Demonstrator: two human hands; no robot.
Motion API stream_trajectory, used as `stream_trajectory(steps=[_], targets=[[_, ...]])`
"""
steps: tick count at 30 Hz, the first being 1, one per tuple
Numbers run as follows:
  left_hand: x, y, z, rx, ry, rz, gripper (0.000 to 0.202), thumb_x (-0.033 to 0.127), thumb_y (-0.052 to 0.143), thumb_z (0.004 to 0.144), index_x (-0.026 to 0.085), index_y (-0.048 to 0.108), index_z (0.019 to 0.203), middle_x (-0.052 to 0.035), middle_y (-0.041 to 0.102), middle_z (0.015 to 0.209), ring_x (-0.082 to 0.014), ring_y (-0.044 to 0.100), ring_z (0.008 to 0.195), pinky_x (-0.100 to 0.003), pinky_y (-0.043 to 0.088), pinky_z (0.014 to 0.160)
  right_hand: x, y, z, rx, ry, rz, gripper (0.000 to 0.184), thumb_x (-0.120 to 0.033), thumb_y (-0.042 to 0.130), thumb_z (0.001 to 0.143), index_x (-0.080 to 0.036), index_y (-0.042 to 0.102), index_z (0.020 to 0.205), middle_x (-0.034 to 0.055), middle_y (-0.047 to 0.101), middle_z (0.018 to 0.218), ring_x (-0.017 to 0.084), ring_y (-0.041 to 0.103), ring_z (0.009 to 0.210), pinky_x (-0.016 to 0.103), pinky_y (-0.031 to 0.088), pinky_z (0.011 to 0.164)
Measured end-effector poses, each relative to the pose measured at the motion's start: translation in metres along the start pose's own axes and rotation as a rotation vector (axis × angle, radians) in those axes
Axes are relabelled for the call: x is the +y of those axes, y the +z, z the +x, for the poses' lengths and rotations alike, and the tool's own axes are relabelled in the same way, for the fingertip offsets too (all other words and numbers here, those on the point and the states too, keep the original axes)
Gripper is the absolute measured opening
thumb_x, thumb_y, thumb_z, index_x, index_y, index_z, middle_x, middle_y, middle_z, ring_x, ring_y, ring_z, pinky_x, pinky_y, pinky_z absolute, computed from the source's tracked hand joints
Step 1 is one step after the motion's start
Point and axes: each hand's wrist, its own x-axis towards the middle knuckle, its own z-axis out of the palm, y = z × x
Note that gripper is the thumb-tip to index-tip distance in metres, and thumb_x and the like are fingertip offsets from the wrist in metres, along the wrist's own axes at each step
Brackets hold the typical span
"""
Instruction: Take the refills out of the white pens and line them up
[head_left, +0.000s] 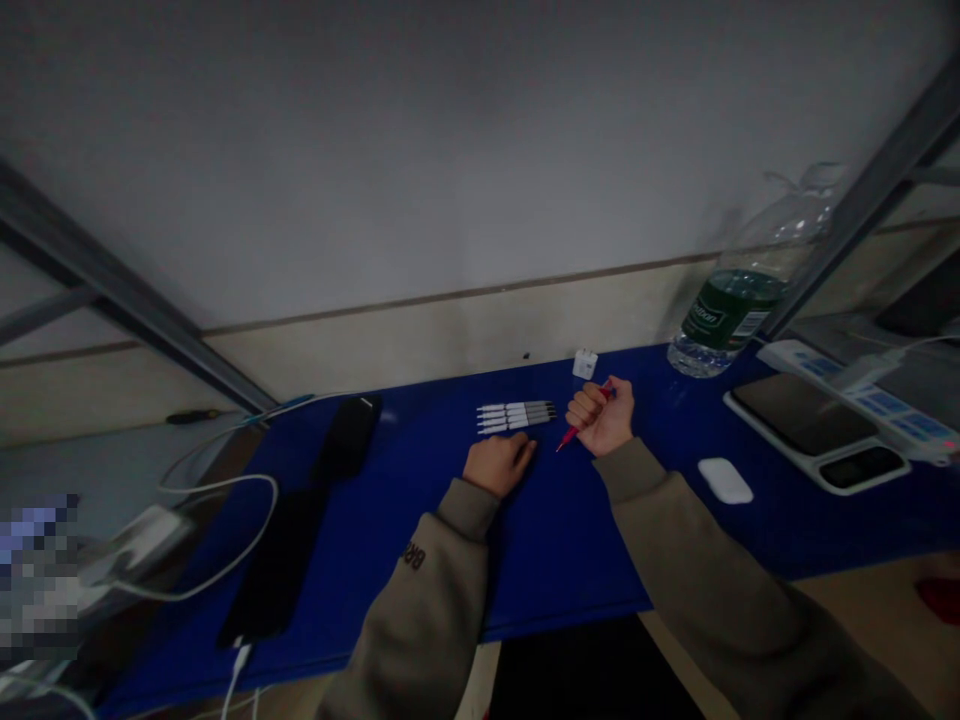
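A red pen (569, 437) is upright but tilted in my right hand (602, 418), its tip pointing down and left just above the blue desk. The fingers wrap round the barrel and the thumb sits at its top end. My left hand (498, 464) rests palm down on the desk with its fingers curled, and nothing shows in it. Just beyond it, several white and grey pens (516, 416) lie side by side in a neat row, close to the left fingers.
At the back stands a white charger plug (584, 363). To the right are a large water bottle (724, 315), a white earbud case (725, 480), a scale-like device (814, 425) and a power strip (862, 395). A black phone (351, 436), a dark tablet-like slab (274, 570) and white cables (225, 485) lie left.
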Motion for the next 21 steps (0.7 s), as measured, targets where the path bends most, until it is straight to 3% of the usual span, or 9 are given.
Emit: stream_trajectory(steps=[9,21], targets=[[-0.0001,-0.0011,0.0005,-0.004,-0.006,0.008,0.053,0.054,0.017,0.093,0.024,0.06,0.096,-0.0069,0.066,0.083,-0.0214,0.063,0.078,-0.031,0.045,0.067,-0.0013,0.0021,-0.0008,-0.024,-0.029,-0.005,0.045,-0.053,0.039,0.078,-0.023,0.018,0.051,-0.0078,0.016,0.042,0.008,0.011,0.037,0.025,0.013,0.034],[0.0017,-0.0029,0.0,-0.018,-0.03,0.005,0.051,0.053,0.019,0.093,0.023,0.06,0.096,-0.0064,0.066,0.084,-0.0196,0.063,0.079,-0.029,0.045,0.069,-0.0003,0.003,-0.0021,-0.004,-0.046,0.01,0.042,-0.047,0.04,0.078,-0.023,0.019,0.051,-0.0078,0.017,0.04,0.008,0.011,0.036,0.025,0.012,0.034]])
